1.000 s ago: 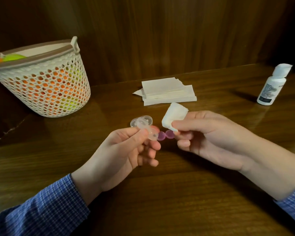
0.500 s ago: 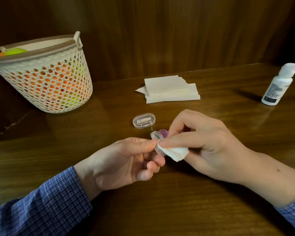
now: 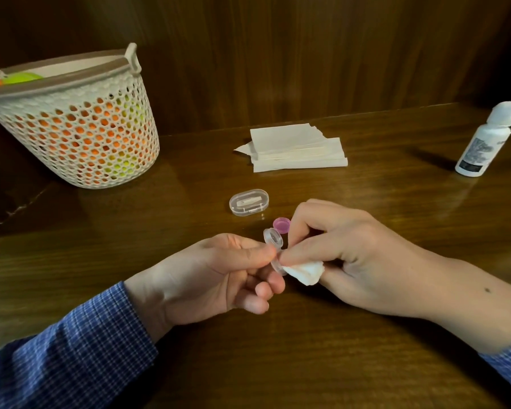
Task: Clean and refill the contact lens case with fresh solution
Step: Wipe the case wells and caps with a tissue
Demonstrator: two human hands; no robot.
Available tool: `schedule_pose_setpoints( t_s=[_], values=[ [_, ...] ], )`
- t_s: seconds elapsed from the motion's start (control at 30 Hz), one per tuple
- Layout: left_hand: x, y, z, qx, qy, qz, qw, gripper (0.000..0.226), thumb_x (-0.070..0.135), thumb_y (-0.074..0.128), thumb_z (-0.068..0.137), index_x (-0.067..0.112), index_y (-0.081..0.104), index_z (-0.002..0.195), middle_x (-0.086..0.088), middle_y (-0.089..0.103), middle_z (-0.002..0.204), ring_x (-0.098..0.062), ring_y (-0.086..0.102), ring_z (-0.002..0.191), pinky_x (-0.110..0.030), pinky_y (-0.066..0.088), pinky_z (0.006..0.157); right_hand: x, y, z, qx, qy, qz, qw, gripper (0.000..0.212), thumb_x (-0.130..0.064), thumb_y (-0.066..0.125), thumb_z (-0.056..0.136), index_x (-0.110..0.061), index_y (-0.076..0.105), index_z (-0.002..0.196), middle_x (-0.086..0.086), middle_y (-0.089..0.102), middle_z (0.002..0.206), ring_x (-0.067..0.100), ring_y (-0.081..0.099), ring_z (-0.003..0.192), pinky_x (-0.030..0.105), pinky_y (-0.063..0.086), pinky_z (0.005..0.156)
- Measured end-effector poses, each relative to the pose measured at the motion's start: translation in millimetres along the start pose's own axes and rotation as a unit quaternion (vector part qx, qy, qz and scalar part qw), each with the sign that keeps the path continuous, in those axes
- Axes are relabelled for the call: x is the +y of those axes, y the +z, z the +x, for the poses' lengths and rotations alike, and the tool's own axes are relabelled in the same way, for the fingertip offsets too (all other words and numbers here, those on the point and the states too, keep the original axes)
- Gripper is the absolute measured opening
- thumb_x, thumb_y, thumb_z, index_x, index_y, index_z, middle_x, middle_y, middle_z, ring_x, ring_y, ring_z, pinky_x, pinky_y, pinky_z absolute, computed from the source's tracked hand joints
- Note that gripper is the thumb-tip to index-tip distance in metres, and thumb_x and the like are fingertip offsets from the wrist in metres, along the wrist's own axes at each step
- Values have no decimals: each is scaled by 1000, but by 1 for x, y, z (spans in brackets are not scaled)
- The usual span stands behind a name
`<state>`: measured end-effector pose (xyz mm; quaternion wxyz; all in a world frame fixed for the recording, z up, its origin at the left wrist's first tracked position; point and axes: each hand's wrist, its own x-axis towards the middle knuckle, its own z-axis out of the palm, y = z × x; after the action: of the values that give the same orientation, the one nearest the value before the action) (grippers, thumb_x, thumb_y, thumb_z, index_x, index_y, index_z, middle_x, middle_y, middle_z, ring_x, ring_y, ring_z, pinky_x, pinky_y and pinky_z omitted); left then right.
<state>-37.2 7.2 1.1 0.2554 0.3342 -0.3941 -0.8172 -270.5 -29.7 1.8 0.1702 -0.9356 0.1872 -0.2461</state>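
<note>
My left hand (image 3: pixel 207 276) pinches the clear lens case (image 3: pixel 275 246) between thumb and fingers, holding it above the table (image 3: pixel 366 364); the case tilts, one round well facing up and toward me, the other end down against my fingertips; my right hand (image 3: pixel 345 255) has its fingers curled round a crumpled tissue (image 3: pixel 306 271), forefinger pressing the wad against the lower part of the case; the two hands meet at the case. A purple cap (image 3: pixel 281 225) lies on the table just behind the case, close to my right knuckles; a clear oval lid (image 3: pixel 249 202) lies a little farther back and to the left of the case; whether anything sits inside it I cannot tell. Well behind the case is a stack of tissues (image 3: pixel 295 149); far to the case's right and back stands a white bottle (image 3: pixel 484 140), upright with its cap on; far to its left and back sits a basket (image 3: pixel 71 128), orange and yellow-green showing through its holes.
</note>
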Motion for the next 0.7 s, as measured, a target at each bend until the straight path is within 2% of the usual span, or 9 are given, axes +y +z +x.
schedule_pose_setpoints(
  t_s=[0.13,0.3,0.37,0.43,0.5,0.53,0.6,0.63,0.7],
  values=[
    [-4,5,-1,42,28,50,997,25,25,63,98,5,76,92,-9,71,86,-10,68,69,-20,59,63,-2,-1,0,-28,35,15,999,22,-9,74,93,-27,80,103,-10,56,94,14,57,92,44,57,81],
    [-10,13,0,133,79,116,981,24,25,66,94,6,81,94,-13,75,88,-15,71,72,-23,61,65,-5,-1,1,-48,112,76,990,18,-16,69,97,-31,78,95,-16,59,94,9,60,96,34,53,84],
    [-12,14,1,165,101,129,973,26,23,65,92,3,80,99,-15,75,89,-17,71,73,-26,61,65,-6,0,1,-48,148,96,983,21,-15,68,98,-33,79,97,-23,61,98,-5,58,107,25,48,97],
    [-13,15,1,179,117,143,966,30,23,65,91,-2,78,102,-16,76,90,-19,71,73,-28,62,65,-7,-2,2,-54,187,124,973,21,-18,67,100,-35,79,101,-31,64,102,-14,53,116,28,40,113],
    [-15,16,1,185,124,158,962,32,24,66,89,-3,77,102,-18,77,92,-19,73,73,-30,63,66,-6,-7,4,-75,207,153,963,17,-22,66,100,-33,79,97,-30,68,94,-18,56,108,28,36,117],
    [-15,16,1,185,126,160,961,32,24,67,89,-3,77,102,-18,77,92,-19,73,74,-30,63,66,-6,-11,5,-88,211,173,958,16,-22,66,100,-27,79,93,-21,70,87,-15,59,96,26,38,114],
    [-12,15,1,177,133,152,963,30,25,69,91,-2,78,99,-17,77,93,-19,73,75,-30,63,66,-6,-17,6,-79,234,254,935,17,-18,68,98,-10,77,87,5,69,77,6,61,75,24,46,92],
    [-10,13,1,169,137,138,966,29,26,70,90,0,79,98,-15,77,94,-19,72,77,-29,63,66,-4,-19,7,-52,257,324,909,17,-14,70,96,-3,74,84,13,67,73,16,58,69,26,47,81],
    [-4,10,-1,158,141,104,972,29,28,70,85,5,80,97,-13,76,95,-18,71,77,-26,62,62,1,-20,8,12,311,470,826,12,-8,75,86,1,71,80,10,63,67,16,56,63,30,50,76]
  ],
)
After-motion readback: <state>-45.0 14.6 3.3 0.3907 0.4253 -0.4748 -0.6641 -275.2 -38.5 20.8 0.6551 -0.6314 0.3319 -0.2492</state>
